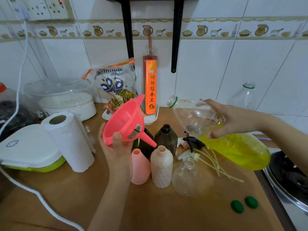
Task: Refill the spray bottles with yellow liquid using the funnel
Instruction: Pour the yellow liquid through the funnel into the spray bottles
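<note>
My left hand (115, 147) holds a pink funnel (126, 120) by its rim, tilted, spout pointing down-right above the bottles. My right hand (233, 119) grips a large clear bottle (216, 130), uncapped, tipped with its neck up-left and yellow liquid pooled in its lower end. On the wooden counter (150, 210) stand several open spray bottles: a pink one (140, 167), a pale ribbed one (161, 167), a clear one (186, 177), a brown one (166, 135) and a dark green one (145, 144) partly behind the funnel. Spray heads with long tubes (193, 147) lie beside them.
A paper towel roll (70, 140) and a white-green box (28, 149) sit left, with a white cord (33, 192) across the counter. Two green caps (244, 204) lie front right. A stove (290, 177) borders the right. A bag, an incense pack and an empty bottle (245, 97) stand behind.
</note>
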